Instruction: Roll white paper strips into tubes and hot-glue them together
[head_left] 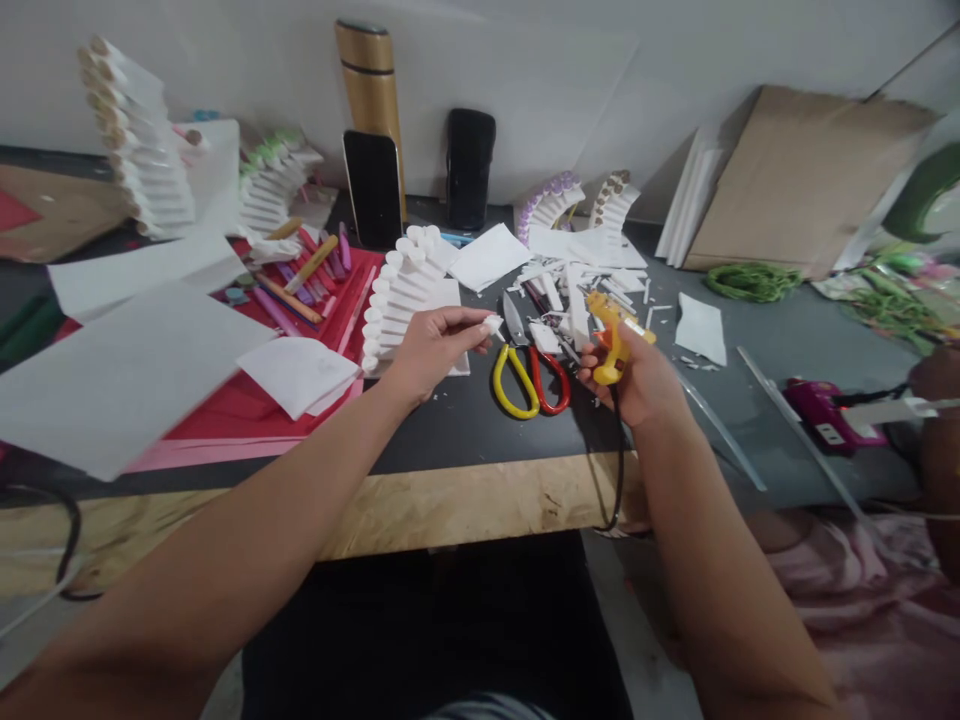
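Observation:
My left hand (442,345) pinches a small white piece (493,325) between thumb and fingertips, above the table. In my right hand (637,370) is a yellow hot glue gun (611,340), with a black cord hanging from it over the table edge. Between the hands lies a pair of scissors (517,370) with one yellow and one red handle. Beside my left hand stands a curved white stepped paper model (409,290) with round tops. White paper strips and scraps (570,300) are heaped just beyond the scissors.
Red and pink sheets (225,410) with white papers and several coloured rolls lie at left. A phone (373,190) leans on a gold bottle (367,85). Clear sticks (720,430) and a purple power strip (832,415) lie at right, near another person's arm (941,430).

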